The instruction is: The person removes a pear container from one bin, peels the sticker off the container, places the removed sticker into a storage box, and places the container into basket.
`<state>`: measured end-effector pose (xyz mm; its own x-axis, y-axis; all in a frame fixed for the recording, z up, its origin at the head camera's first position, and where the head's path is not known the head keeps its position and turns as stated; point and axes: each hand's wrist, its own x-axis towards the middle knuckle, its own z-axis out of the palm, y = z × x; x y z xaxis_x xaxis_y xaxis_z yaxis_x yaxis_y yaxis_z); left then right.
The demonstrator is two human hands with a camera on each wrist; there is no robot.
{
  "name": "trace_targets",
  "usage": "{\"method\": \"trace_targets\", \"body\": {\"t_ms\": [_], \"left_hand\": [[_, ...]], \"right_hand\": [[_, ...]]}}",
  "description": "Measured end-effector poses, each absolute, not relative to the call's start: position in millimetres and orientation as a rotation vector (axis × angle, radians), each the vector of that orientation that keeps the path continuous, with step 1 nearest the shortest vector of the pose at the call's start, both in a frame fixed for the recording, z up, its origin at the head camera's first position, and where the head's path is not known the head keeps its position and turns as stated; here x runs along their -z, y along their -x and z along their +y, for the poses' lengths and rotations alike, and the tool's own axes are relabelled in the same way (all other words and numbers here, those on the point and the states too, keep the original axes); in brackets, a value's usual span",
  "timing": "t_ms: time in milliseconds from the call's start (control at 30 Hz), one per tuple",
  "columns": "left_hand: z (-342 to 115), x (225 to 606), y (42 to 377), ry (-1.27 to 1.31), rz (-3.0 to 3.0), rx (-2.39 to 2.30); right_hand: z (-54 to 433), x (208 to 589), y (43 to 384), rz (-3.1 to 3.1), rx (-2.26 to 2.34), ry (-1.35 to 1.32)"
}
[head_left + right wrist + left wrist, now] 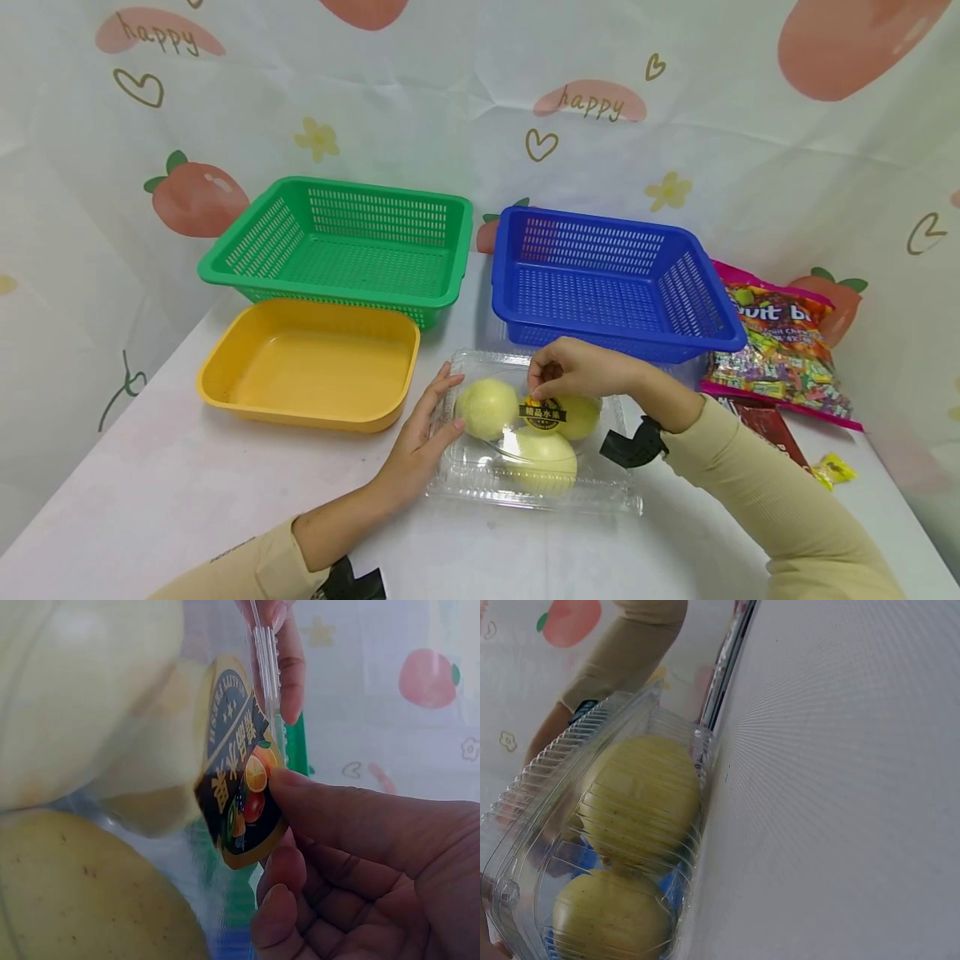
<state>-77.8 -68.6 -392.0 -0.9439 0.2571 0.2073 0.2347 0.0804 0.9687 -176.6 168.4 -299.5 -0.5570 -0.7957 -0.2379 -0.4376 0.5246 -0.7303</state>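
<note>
A clear plastic fruit box (480,479) with a closed lid lies on the table, with three round yellow-green fruits (543,458) inside. A black and gold sticker (240,776) with fruit pictures is on the lid. My right hand (573,371) pinches the sticker's edge between thumb and fingertips; in the right wrist view that edge stands away from the plastic. At the box's left side, my left hand (420,437) holds the rim, its thumb over the lid edge. The left wrist view shows two fruits (641,799) through the ribbed wall.
Behind the box stand a green basket (337,287) and a blue basket (615,333). A yellow tray (307,367) is at the left. On the right lie a candy bag (780,342), a dark red packet (768,425) and a small yellow wrapper (834,469).
</note>
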Motion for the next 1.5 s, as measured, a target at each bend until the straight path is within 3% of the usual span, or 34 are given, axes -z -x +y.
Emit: {"method": "trace_targets", "body": {"t_ms": [1500], "left_hand": [[-69.1,390.8,77.9,-0.518,2.275,-2.058]], "right_hand": [[174.9,303.0,177.1,2.148,0.972,0.929]]}}
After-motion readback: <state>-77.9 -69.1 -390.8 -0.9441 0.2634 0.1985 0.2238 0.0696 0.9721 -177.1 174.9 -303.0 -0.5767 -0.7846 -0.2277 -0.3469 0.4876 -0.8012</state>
